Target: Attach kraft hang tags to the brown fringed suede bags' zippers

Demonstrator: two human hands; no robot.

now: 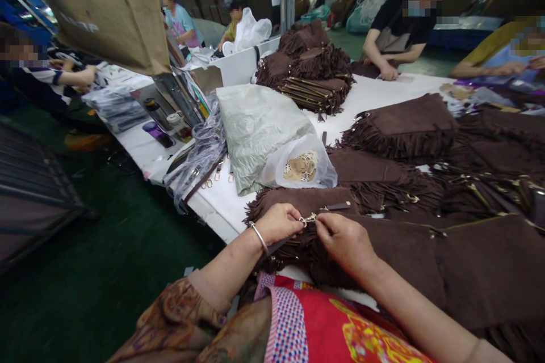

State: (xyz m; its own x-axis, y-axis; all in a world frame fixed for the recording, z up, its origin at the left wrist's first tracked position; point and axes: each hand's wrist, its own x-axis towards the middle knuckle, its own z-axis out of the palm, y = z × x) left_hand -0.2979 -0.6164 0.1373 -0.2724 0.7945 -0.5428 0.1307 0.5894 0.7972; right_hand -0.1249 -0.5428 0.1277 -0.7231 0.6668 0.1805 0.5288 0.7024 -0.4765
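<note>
In front of me, my left hand (281, 226), with a bangle at the wrist, pinches a dark brown strap (279, 247) near its metal ring end. My right hand (347, 243) closes its thumb and fingers on a gold-coloured snap hook (309, 219), which bridges the gap between both hands. Under them lies a brown fringed suede bag (293, 198); a short leather tab (338, 206) rests on it. Another brown bag (404, 244), with a zip along its edge, spreads out beside my right hand. My fingertips partly cover the hook and ring.
Beyond my hands, a clear plastic bag (272, 173) of small tan and white pieces leans against a grey-green sack (259, 125). Stacked fringed bags (306, 62) stand farther back on the white table (374, 93). Loose metal hooks (217, 177) lie left. Several people work around the tables.
</note>
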